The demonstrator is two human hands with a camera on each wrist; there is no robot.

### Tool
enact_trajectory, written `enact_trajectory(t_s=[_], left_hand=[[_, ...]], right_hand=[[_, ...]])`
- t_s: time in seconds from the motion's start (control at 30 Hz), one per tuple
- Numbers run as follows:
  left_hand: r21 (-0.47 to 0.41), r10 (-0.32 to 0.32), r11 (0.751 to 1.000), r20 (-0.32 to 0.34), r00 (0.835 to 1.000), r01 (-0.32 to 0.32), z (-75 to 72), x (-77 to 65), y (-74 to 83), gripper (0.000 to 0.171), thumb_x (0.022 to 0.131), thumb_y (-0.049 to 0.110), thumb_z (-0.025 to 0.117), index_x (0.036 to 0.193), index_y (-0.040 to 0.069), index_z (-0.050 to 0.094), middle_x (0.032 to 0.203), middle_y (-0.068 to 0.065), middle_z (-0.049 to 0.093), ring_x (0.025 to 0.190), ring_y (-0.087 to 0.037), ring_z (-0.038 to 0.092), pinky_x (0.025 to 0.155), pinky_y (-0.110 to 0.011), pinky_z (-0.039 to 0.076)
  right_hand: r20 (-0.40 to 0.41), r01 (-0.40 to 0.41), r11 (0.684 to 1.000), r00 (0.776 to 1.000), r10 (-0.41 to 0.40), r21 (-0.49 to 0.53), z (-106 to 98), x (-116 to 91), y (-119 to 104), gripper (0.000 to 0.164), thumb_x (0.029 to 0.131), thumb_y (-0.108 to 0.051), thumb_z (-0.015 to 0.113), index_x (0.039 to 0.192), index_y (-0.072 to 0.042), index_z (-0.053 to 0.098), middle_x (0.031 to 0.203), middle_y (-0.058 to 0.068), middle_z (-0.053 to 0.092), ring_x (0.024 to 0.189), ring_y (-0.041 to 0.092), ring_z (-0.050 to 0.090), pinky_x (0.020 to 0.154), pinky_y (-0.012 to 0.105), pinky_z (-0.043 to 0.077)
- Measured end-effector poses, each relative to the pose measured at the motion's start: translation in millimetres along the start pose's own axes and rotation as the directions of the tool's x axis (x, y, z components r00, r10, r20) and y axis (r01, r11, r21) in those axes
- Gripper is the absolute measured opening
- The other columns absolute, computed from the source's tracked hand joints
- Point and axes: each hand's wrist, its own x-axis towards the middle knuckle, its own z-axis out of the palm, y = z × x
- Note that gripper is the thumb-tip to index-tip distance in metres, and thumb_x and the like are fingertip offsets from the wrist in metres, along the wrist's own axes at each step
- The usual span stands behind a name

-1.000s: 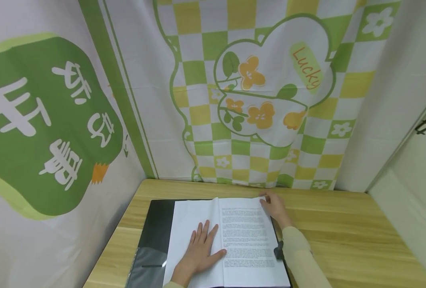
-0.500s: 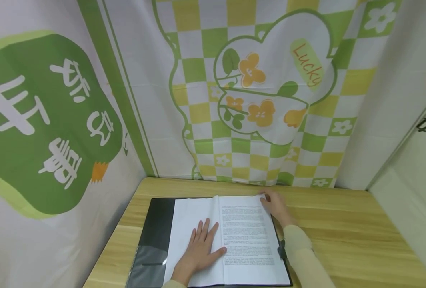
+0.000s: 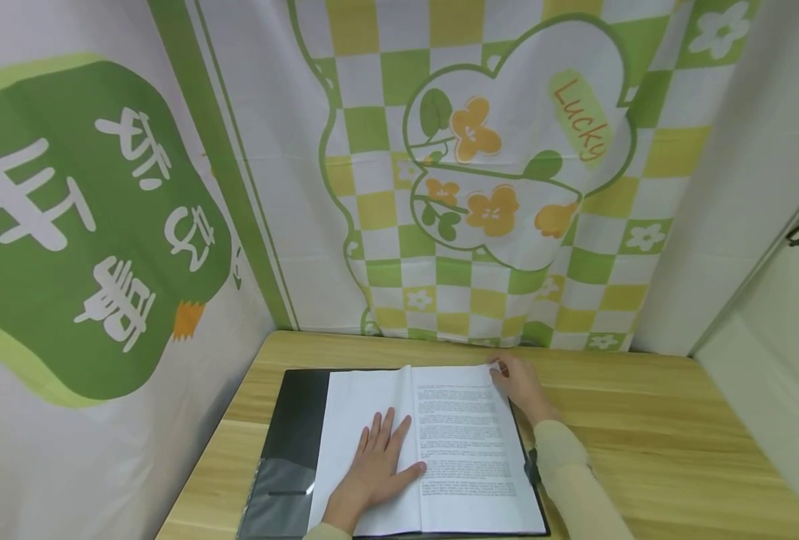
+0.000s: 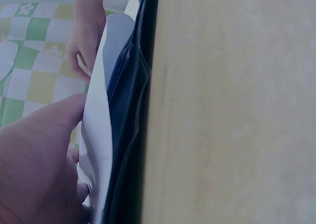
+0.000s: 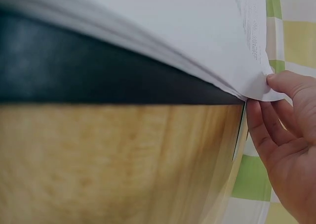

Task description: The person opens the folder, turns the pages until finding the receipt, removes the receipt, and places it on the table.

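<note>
The open black folder lay nearer the counter's left edge; the left hand rested fingers wide on the left page, while the right hand pinched the right page by its far corner, where peeling one sheet gently seemed wisest.

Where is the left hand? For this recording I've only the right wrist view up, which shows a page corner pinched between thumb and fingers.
Observer: In the head view, the left hand lies spread on the left page.
Operator: Any print on that page?
Observer: None that I can see; the uncovered part looks plain white.
Operator: What shows past its outer edge?
Observer: A dark strip of folder cover, glossier toward the person.
</note>
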Motion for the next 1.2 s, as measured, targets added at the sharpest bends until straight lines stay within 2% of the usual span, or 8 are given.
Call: enact_trajectory(t_s=[0.27, 0.43, 0.57, 0.63, 0.83, 1.03, 1.2], left_hand=[[0.018, -0.009, 1.0, -0.004, 1.0, 0.009, 3.0, -0.5, -1.3, 0.09, 0.099, 0.068, 0.053, 0.167, 0.013, 0.032, 0.174, -0.023, 0.013, 0.16, -0.047, 0.007, 0.126, -0.067, 0.009], [0.014, -0.017, 1.0, 0.017, 1.0, 0.016, -2.0, -2.0, 2.7, 0.09, 0.099, 0.065, 0.056, 0.166, 0.011, 0.033, 0.174, -0.024, 0.015, 0.16, -0.048, 0.008, 0.126, -0.067, 0.011], [0.035, -0.035, 0.999, 0.032, 0.999, 0.034, -4.5, -2.7, 4.9, 0.09, 0.099, 0.066, 0.054, 0.167, 0.012, 0.032, 0.175, -0.021, 0.014, 0.161, -0.045, 0.008, 0.127, -0.064, 0.011], [0.037, -0.033, 0.999, 0.028, 0.999, 0.032, -4.5, -2.8, 5.2, 0.089, 0.1, 0.066, 0.054, 0.167, 0.012, 0.032, 0.175, -0.021, 0.014, 0.161, -0.044, 0.008, 0.127, -0.064, 0.011], [0.011, -0.003, 1.0, -0.002, 1.0, 0.003, -2.8, -1.9, 3.3, 0.088, 0.1, 0.064, 0.057, 0.165, 0.009, 0.034, 0.173, -0.025, 0.016, 0.159, -0.049, 0.009, 0.125, -0.068, 0.01], [0.018, -0.013, 1.0, 0.001, 1.0, 0.013, 0.9, -0.5, 0.4, 0.09, 0.1, 0.067, 0.055, 0.166, 0.011, 0.032, 0.175, -0.022, 0.014, 0.161, -0.046, 0.007, 0.126, -0.066, 0.009], [0.023, -0.015, 1.0, 0.002, 1.0, 0.015, 1.6, 0.4, 0.3, 0.09, 0.099, 0.068, 0.053, 0.167, 0.012, 0.032, 0.175, -0.022, 0.013, 0.161, -0.045, 0.007, 0.127, -0.065, 0.01]], right_hand=[[0.006, 0.05, 0.999, 0.999, -0.05, -0.006, -1.5, -3.0, -2.6, 0.021, 0.095, 0.002, 0.07, 0.116, 0.005, 0.073, 0.105, 0.022, 0.073, 0.087, 0.031, 0.066, 0.081, 0.052, 0.057], [0.035, 0.048, 0.998, 0.998, -0.046, -0.048, 0.5, -2.8, 0.7, 0.02, 0.097, 0.0, 0.069, 0.116, 0.005, 0.073, 0.101, 0.017, 0.069, 0.086, 0.028, 0.061, 0.079, 0.049, 0.055], [0.05, 0.055, 0.996, 0.997, -0.051, -0.072, 3.5, -2.2, 6.0, 0.019, 0.097, -0.001, 0.07, 0.115, 0.001, 0.074, 0.111, 0.018, 0.066, 0.096, 0.032, 0.064, 0.087, 0.052, 0.056], [0.049, 0.084, 0.992, 0.996, -0.08, -0.093, 3.9, -1.9, 6.5, 0.018, 0.096, -0.002, 0.072, 0.114, 0.0, 0.075, 0.116, 0.019, 0.066, 0.103, 0.037, 0.065, 0.093, 0.054, 0.055], [0.068, 0.149, 0.971, 0.988, -0.138, -0.185, 5.5, 0.0, 4.9, 0.026, 0.096, -0.015, 0.076, 0.119, -0.002, 0.075, 0.125, 0.022, 0.07, 0.121, 0.046, 0.061, 0.107, 0.061, 0.046], [0.152, 0.151, 0.961, 0.981, -0.117, -0.233, 11.1, 5.7, 5.5, 0.04, 0.099, -0.03, 0.073, 0.129, -0.004, 0.071, 0.129, 0.018, 0.071, 0.126, 0.044, 0.059, 0.109, 0.064, 0.042], [0.163, 0.129, 0.962, 0.982, -0.091, -0.242, 12.3, 7.9, 4.4, 0.038, 0.098, -0.028, 0.076, 0.13, -0.008, 0.072, 0.133, 0.015, 0.07, 0.13, 0.043, 0.056, 0.11, 0.068, 0.039]])
